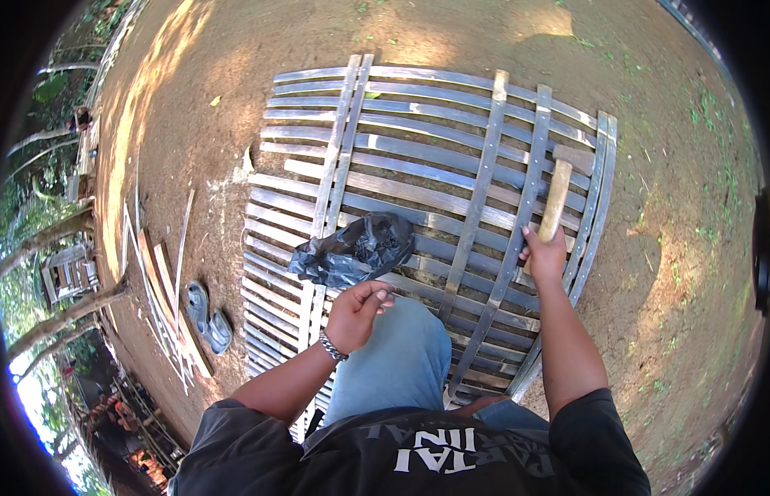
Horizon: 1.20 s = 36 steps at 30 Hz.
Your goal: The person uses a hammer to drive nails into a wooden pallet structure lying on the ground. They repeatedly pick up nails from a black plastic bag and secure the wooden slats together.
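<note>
My right hand (547,255) is wrapped round the wooden handle of a hammer (555,197). The hammer's blocky head points away from me, over the right part of a slatted bamboo panel (418,182). My left hand (360,314) is closed, thumb against fingers, above my bent knee; whatever it pinches is too small to make out. Just beyond that hand a crumpled black plastic bag (356,248) lies on the slats. Long thin slats run across the panel, fixed to several crosswise strips with dots that look like nail heads.
A pair of grey sandals (209,317) rests on the bare ground to the left. Beside them lie loose wooden strips (166,298). Trees and a wooden chair-like frame (71,273) stand at the far left. My knee (393,355) is over the panel's near part.
</note>
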### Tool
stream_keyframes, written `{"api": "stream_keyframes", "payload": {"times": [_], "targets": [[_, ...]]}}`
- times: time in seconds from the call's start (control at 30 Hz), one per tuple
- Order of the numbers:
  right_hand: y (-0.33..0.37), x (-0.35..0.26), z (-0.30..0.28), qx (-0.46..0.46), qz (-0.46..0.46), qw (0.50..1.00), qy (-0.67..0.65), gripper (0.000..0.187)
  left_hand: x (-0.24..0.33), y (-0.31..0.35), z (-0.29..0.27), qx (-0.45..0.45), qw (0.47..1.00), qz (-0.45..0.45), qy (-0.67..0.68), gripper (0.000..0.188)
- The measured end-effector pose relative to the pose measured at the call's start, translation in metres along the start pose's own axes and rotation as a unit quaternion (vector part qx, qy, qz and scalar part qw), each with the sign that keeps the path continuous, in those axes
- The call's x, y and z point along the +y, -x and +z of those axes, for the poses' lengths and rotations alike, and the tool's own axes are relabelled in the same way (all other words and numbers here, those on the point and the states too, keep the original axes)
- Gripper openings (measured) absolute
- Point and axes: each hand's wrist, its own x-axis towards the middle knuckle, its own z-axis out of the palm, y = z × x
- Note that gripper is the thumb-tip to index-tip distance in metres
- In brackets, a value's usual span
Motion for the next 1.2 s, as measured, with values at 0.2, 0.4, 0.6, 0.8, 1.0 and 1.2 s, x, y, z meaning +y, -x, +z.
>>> {"api": "stream_keyframes", "payload": {"times": [0.2,0.4,0.6,0.8,1.0,1.2], "targets": [[-0.006,0.000,-0.005,-0.010,-0.009,1.000,-0.011,0.039,0.016,-0.027,-0.028,0.125,0.990,0.058,-0.022,0.022],[-0.019,0.021,-0.007,0.032,0.051,0.997,-0.040,0.047,0.017,-0.071,-0.046,0.172,0.921,0.192,-0.292,0.021],[-0.021,0.044,-0.003,-0.018,0.018,0.999,-0.026,0.044,0.012,-0.094,-0.047,0.100,0.901,0.183,-0.382,0.016],[-0.018,0.028,-0.009,-0.011,0.000,1.000,-0.018,0.046,-0.025,-0.125,-0.034,0.105,0.921,0.147,-0.345,0.017],[-0.014,0.016,-0.010,-0.007,-0.002,1.000,-0.011,0.046,-0.036,-0.122,-0.025,0.060,0.818,0.032,-0.571,0.020],[-0.018,0.022,-0.011,-0.008,-0.003,1.000,-0.020,0.041,-0.060,-0.121,-0.013,0.155,0.883,0.054,-0.440,0.023]]}}
